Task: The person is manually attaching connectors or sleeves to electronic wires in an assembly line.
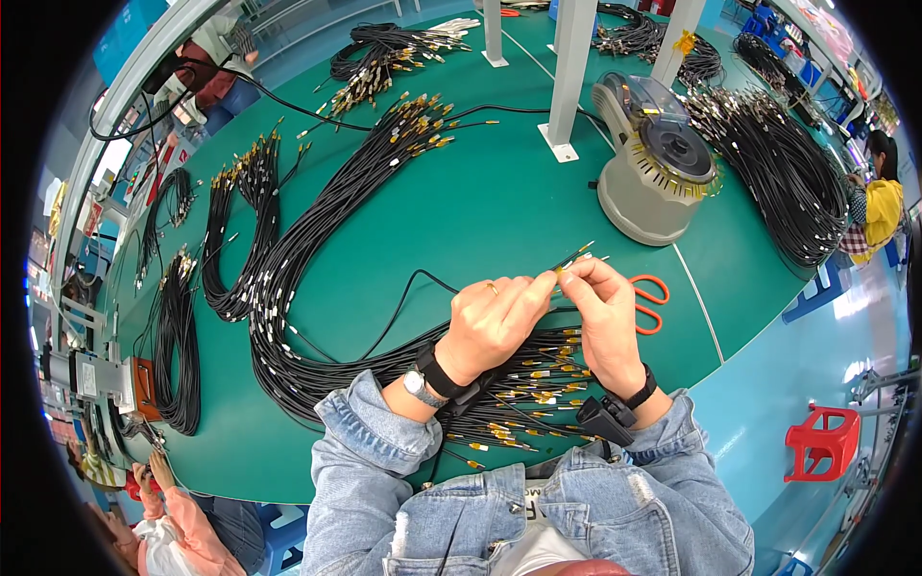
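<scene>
My left hand [497,322] is closed, pinching a thin black cable [567,261] near its tip. Closed as well, my right hand [603,322] has thumb and forefinger on the same cable end, where a bit of yellow tape [560,273] shows. The fingers partly hide that spot. Under both wrists lies a long bundle of black cables [274,322], its ends tagged yellow and white, curving away to the far left. Scissors with orange handles [651,305] rest just right of my right hand, their blades hidden behind it.
A grey round tape dispenser [645,197] with yellow strips stands beyond my right hand, by a white metal post [567,86]. More cable bundles [768,173] lie around the green table [461,211]. A red stool [823,444] is at right; people sit at left and right.
</scene>
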Demonstrator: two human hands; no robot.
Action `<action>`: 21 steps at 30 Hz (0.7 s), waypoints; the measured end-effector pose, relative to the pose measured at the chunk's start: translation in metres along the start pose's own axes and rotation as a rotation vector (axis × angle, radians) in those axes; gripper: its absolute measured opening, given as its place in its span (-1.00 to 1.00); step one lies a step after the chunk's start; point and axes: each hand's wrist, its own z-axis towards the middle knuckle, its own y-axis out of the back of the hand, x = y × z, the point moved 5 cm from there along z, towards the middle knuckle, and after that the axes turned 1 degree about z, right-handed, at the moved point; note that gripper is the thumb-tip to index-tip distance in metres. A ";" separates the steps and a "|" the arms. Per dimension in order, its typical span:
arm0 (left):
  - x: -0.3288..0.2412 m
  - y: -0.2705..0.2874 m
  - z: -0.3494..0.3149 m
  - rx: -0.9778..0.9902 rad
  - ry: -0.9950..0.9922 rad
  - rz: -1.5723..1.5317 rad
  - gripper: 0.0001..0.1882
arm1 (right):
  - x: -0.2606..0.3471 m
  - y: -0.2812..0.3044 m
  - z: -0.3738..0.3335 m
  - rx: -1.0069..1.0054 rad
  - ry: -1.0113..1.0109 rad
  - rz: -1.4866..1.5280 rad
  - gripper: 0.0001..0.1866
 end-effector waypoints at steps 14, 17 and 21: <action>0.009 0.002 -0.001 -0.060 0.130 -0.087 -0.67 | 0.008 -0.006 -0.005 0.045 0.044 -0.136 -0.92; 0.015 0.005 0.001 -0.114 0.238 -0.128 -0.69 | 0.007 -0.007 -0.005 0.032 -0.046 -0.110 -0.89; 0.013 0.005 0.002 -0.147 0.227 -0.135 -0.70 | 0.013 -0.014 -0.008 0.076 0.032 -0.003 -0.87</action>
